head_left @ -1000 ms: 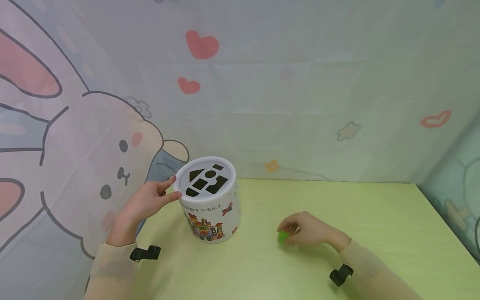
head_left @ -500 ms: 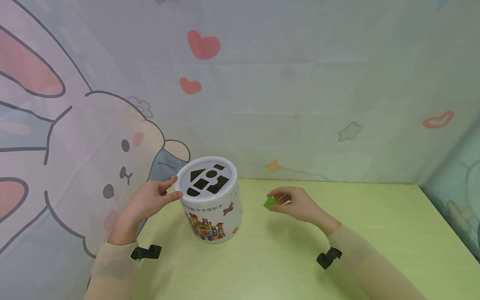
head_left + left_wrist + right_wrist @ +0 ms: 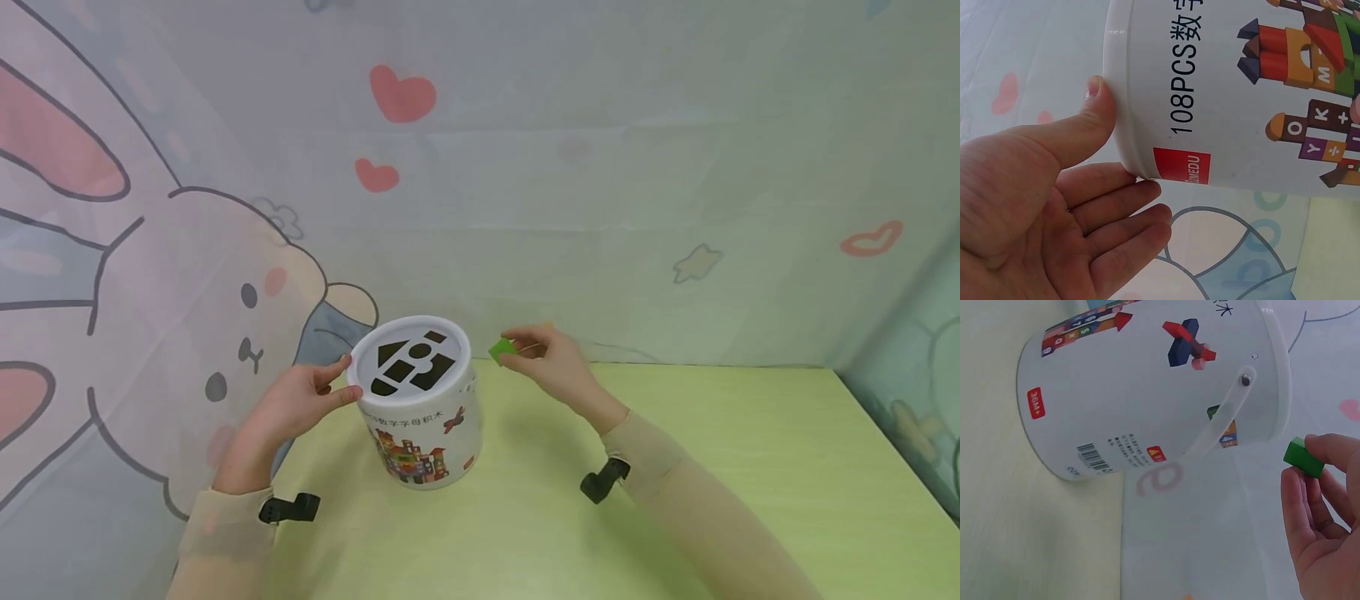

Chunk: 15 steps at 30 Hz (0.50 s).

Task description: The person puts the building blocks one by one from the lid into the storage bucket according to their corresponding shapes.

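Observation:
A white bucket with printed toy-block pictures stands upright on the table, its white lid pierced by several shaped holes. At the lid's left edge my left hand touches the rim with the tips of the thumb and index finger; in the left wrist view its other fingers extend loosely below the rim. Just right of the lid, in the air, my right hand pinches a small green block between thumb and fingers. The right wrist view shows the block close to the lid's edge, apart from it.
The pale yellow-green table reaches back to a wall cloth printed with a rabbit and hearts. A white carrying handle hangs against the bucket's side. Small black cameras sit on both wrists.
My right hand has lifted the green block from the table and carried it up and left to beside the lid. My left hand stays at the rim; the bucket has not moved.

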Available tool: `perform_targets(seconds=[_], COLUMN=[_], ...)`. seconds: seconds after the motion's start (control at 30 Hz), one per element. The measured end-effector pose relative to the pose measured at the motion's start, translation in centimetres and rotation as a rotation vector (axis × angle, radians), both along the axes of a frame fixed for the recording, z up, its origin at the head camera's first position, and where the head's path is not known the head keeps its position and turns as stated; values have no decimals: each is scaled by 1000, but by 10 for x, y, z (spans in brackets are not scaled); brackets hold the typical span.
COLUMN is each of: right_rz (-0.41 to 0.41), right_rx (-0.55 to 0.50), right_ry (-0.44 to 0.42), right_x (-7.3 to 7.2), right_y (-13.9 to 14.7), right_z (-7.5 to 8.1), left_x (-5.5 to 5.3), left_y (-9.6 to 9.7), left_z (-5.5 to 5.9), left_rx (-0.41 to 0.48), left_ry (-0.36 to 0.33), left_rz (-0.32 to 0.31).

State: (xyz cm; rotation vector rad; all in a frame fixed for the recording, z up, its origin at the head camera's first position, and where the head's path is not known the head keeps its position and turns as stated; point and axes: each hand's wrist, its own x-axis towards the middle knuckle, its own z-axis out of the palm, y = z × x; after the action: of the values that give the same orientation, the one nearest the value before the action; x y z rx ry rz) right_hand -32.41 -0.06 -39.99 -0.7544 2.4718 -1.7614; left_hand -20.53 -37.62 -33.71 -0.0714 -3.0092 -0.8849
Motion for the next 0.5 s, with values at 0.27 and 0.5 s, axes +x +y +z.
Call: perform_targets(seconds=[0.27,0.5], right_rz=[-13,-28], right_rx=[-39,-66], right_ry=[-19,-40], right_x=[-6,-10], right_y=[-36,-58], right_z=[21,29], left_x=[1,0], left_y=[-3,-3], left_z=[-1,-1], left_rx=[-4,-20], left_ry=[-4,10], left_rz=[5,-9])
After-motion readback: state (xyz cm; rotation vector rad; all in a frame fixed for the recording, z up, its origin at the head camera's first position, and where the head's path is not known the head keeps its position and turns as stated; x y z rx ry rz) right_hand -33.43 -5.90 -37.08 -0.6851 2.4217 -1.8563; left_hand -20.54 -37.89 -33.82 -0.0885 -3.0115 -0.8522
